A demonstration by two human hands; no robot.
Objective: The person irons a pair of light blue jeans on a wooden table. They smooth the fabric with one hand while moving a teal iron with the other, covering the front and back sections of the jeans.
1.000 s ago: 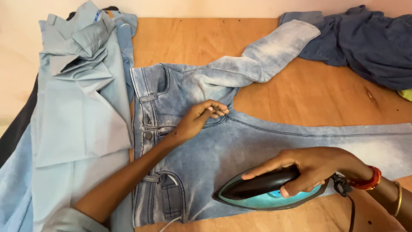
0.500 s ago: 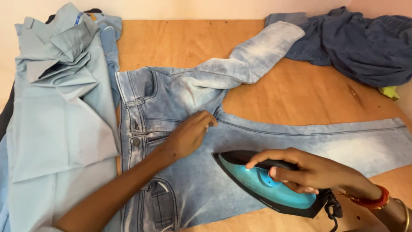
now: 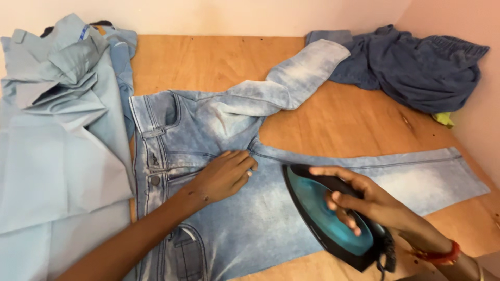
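Since the earlier frame, the electric iron [image 3: 333,218] had been swung round and carried up the thigh, its nose now turned toward the crotch seam, and the left hand [image 3: 225,174] had been drawn slightly lower. The wooden tabletop [image 3: 359,117] was covered in its middle by the faded blue jeans [image 3: 250,218], laid flat with the waistband to the left, one leg stretched right and the other folded up and away. A pale grey-blue garment [image 3: 57,156] was heaped at the left, a dark blue garment [image 3: 416,67] at the far right corner. The denim was washed nearly white at thigh and knee. The left hand was pressed flat, palm down, on the fly area; the right hand [image 3: 364,200] was closed round the iron's black handle. For a clean pass, the cloth is best kept taut ahead of the soleplate, fingers well clear.
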